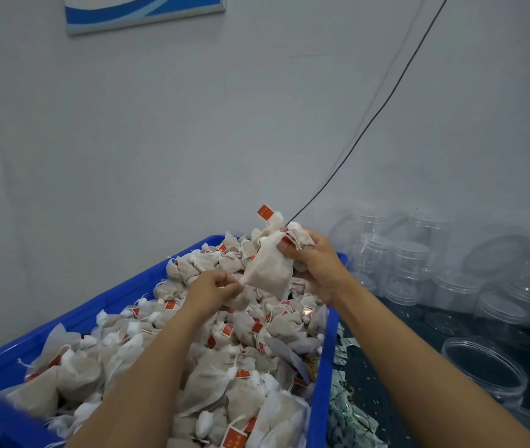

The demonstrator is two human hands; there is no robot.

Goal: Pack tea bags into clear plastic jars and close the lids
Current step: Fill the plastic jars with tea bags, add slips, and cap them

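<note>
A blue plastic crate (118, 292) holds a heap of white drawstring tea bags (244, 360) with red tags. My right hand (315, 263) is raised over the far end of the heap and grips several tea bags (268, 265) by their gathered tops; one hangs below my fingers. My left hand (213, 291) is just left of that hanging bag, fingers curled and pinching at a bag on the heap. An open clear jar (486, 370) without a lid stands on the dark table to the right of the crate.
Several clear plastic jars (409, 263) with lids stand and lie stacked against the wall at the right. Torn paper scraps (347, 412) lie beside the crate. A thin black cable (370, 124) runs diagonally down the grey wall.
</note>
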